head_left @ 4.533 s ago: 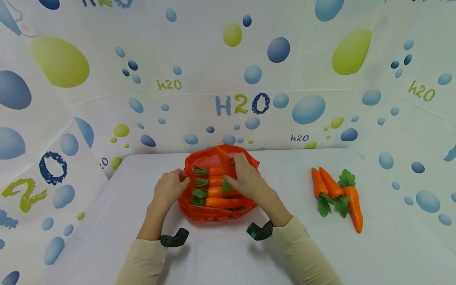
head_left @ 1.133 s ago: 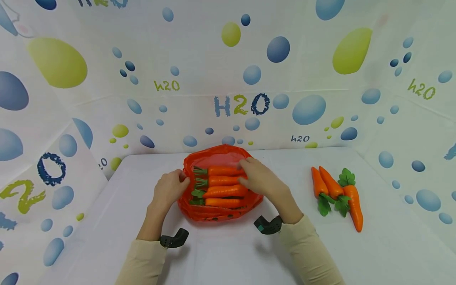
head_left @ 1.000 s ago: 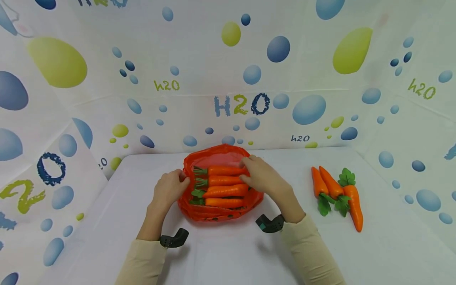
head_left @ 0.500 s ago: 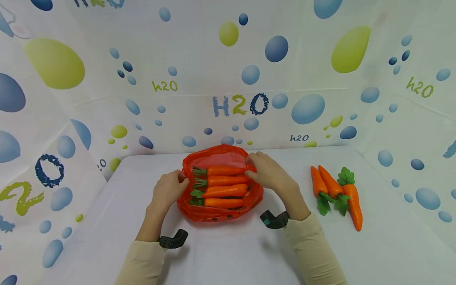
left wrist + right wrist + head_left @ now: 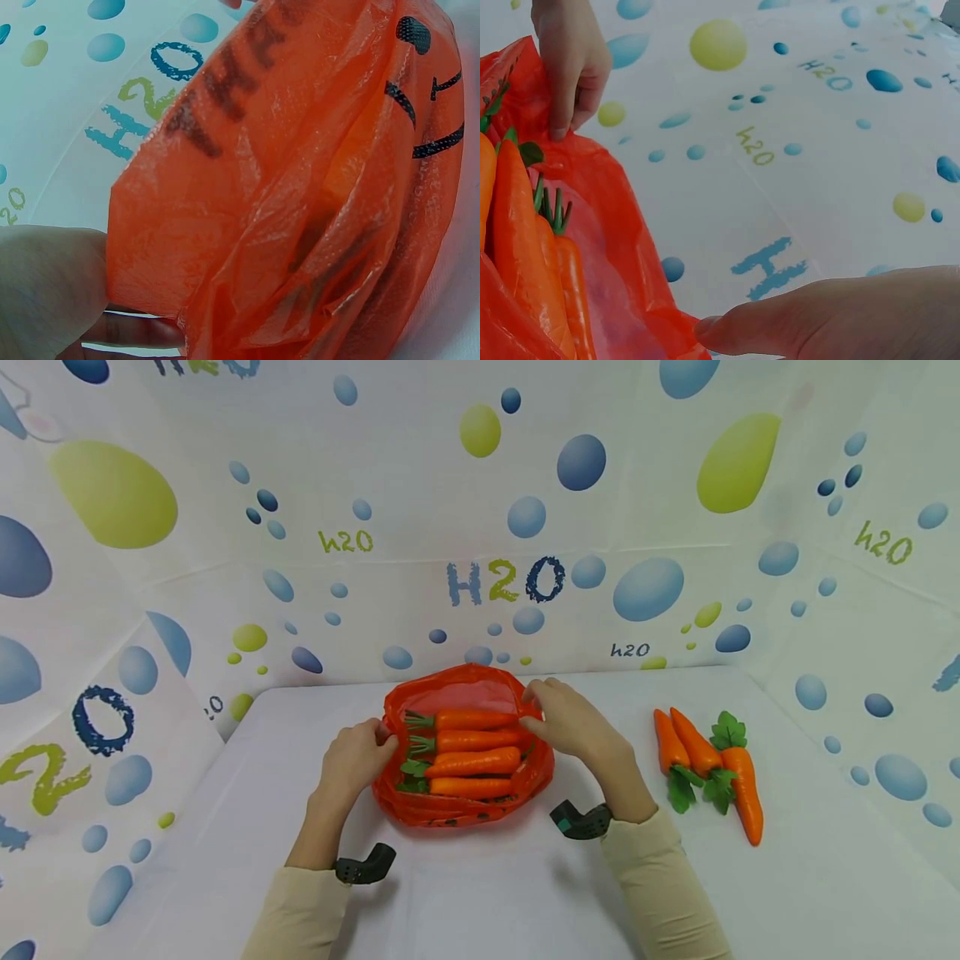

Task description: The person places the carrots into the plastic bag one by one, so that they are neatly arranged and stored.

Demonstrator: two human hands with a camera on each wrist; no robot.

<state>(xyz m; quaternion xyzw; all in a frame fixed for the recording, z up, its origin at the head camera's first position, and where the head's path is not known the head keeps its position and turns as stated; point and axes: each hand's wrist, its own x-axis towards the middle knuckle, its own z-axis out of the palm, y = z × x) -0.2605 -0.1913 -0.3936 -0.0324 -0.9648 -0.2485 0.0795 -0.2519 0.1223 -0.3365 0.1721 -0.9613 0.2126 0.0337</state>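
Observation:
A thin red plastic bag (image 5: 420,806) stands with its mouth open and several toy carrots (image 5: 480,763) lying in a row inside, green tops to the left. My left hand (image 5: 352,764) pinches the bag's left rim between thumb and fingers; in the left wrist view the film (image 5: 187,225) hangs in folds from that grip. At the right rim is my right hand (image 5: 570,722), thumb and fingers spread apart beside the carrot tips and holding no carrot. The right wrist view shows its thumb (image 5: 742,330) right at the rim, other fingers hidden.
Three more toy carrots (image 5: 705,760) with green leaves lie on the white tabletop (image 5: 465,902) to the right of the bag. Behind the table hangs a white cloth backdrop (image 5: 420,460) printed with blue and green drops.
The upright carrot in my right hand was laid down in the bag with the others. Then that hand let go and moved right to the bag's rim. My left hand stayed put.

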